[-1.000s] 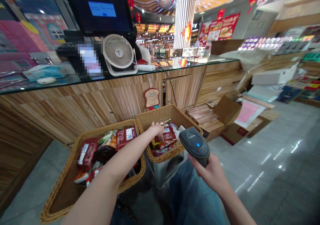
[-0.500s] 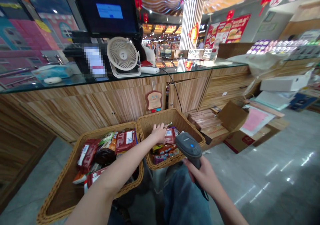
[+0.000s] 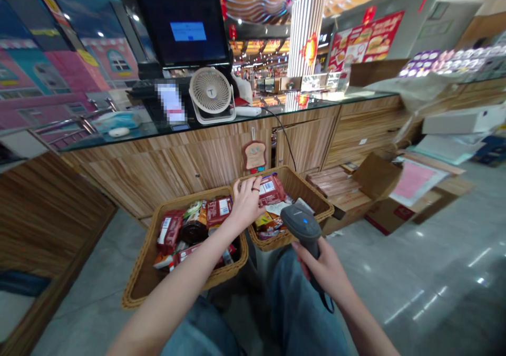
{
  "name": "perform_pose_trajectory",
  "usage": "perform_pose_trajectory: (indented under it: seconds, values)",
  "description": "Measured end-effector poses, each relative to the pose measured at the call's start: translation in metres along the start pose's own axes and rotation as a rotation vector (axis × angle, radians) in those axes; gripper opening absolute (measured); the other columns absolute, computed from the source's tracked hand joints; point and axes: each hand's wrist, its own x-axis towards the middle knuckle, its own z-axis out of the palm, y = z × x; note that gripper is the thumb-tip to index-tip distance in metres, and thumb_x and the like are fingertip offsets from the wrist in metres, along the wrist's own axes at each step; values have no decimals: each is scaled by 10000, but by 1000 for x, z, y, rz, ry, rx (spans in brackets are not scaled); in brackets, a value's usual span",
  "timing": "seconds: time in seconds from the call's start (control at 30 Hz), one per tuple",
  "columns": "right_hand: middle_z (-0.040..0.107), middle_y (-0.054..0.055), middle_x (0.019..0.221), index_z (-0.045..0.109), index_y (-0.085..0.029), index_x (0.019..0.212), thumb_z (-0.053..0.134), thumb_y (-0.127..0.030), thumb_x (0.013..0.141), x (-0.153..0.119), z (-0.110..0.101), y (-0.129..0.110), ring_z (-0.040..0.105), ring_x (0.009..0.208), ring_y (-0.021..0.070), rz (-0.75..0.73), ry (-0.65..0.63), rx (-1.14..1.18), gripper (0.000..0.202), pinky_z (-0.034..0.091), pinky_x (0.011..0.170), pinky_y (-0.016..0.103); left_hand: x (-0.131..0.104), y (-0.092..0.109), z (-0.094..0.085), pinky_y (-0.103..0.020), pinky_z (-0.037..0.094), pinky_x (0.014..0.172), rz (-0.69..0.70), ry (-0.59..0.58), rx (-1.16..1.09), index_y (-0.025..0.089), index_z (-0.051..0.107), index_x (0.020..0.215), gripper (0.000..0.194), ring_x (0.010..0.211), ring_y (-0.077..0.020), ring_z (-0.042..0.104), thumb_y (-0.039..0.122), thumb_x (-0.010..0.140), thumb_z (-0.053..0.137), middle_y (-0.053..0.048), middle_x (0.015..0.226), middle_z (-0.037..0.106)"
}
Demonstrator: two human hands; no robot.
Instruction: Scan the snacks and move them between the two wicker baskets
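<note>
Head view: left grip (image 3: pixel 245 204), half-curled at a red pack (image 3: pixel 278 188), hold unclear, apparently leaves its label (image 3: pixel 268 185) exposed; right grip (image 3: pixel 324 266) wraps the scanner (image 3: pixel 301 224) by its handle, presumably for steady aim.

Shop, glass-topped counter (image 3: pixel 221 153), till screen (image 3: pixel 187 29), barcode scanner (image 3: pixel 302 224), baskets (image 3: pixel 227 275) of packaged snacks (image 3: pixel 219 208)

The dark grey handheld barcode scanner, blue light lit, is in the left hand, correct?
Wrong hand: the head view shows the dark grey handheld barcode scanner, blue light lit, in the right hand. The left hand is at a dark red packet with a white label.
</note>
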Motion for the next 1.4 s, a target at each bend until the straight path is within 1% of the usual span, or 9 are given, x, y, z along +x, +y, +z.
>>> perform_pose_trajectory:
  seconds: [0.17, 0.3, 0.73, 0.8, 0.9, 1.07, 1.17, 1.27, 1.4]
  values:
    - [537, -65, 458, 596, -238, 898, 692, -596, 914, -3, 17, -7, 523, 348, 169, -126, 46, -90, 371, 418, 372, 252, -12, -5, -10, -584, 177, 1278, 27, 16, 19, 188, 409, 1540, 921, 1394, -373, 497, 295, 729, 831, -186, 1479, 544]
    - [538, -55, 454, 658, -223, 940, 668, -487, 943, 2, 14, -9, 551, 383, 189, -238, 42, -203, 265, 417, 380, 253, -15, -2, -14, -591, 170, 1281, 2, 14, 28, 152, 430, 1525, 897, 1395, -377, 497, 285, 732, 829, -202, 1471, 549]
    - [530, -53, 464, 658, -214, 918, 668, -520, 938, 3, -5, 1, 533, 377, 180, -222, 62, -216, 307, 439, 401, 260, -19, -3, -13, -595, 168, 1271, -31, 24, 21, 154, 411, 1542, 889, 1400, -371, 491, 275, 749, 795, -197, 1470, 549]
    - [523, -57, 454, 642, -217, 888, 673, -540, 926, 0, -6, 4, 519, 364, 175, -192, 61, -211, 327, 430, 391, 259, -27, -11, -20, -598, 176, 1264, -58, 42, 21, 161, 401, 1554, 896, 1392, -371, 497, 292, 753, 781, -194, 1472, 545]
    - [534, -60, 462, 598, -226, 871, 667, -549, 921, -3, -8, 7, 528, 356, 173, -139, 46, -193, 334, 439, 392, 259, -47, -35, -36, -600, 191, 1257, -123, 60, 19, 191, 384, 1573, 907, 1387, -364, 509, 315, 759, 765, -176, 1474, 542]
    - [533, -67, 457, 557, -243, 850, 681, -567, 896, -3, -10, 8, 550, 357, 177, -110, 37, -170, 350, 458, 411, 263, -91, -91, -66, -639, 161, 1272, -234, -25, 8, 244, 322, 1617, 965, 1464, -374, 460, 381, 773, 769, -149, 1545, 511]
    - [539, -61, 447, 552, -246, 839, 680, -595, 881, 0, -11, 7, 560, 365, 184, -98, 33, -173, 375, 469, 423, 269, -108, -112, -72, -689, 195, 1247, -355, -71, 16, 242, 310, 1627, 1009, 1502, -409, 412, 500, 780, 792, -174, 1592, 472]
    - [538, -51, 430, 549, -244, 827, 666, -640, 873, 2, -14, 6, 544, 360, 182, -69, 35, -168, 415, 456, 412, 268, -105, -115, -66, -686, 192, 1248, -391, -56, 12, 230, 344, 1609, 945, 1514, -401, 395, 556, 826, 760, -182, 1602, 460]
    - [538, -38, 417, 546, -240, 796, 668, -689, 848, 2, -22, 4, 531, 353, 175, -34, 73, -167, 469, 450, 408, 264, -71, -94, -43, -646, 169, 1268, -272, -72, -27, 243, 373, 1590, 824, 1515, -355, 395, 492, 887, 723, -160, 1618, 454]
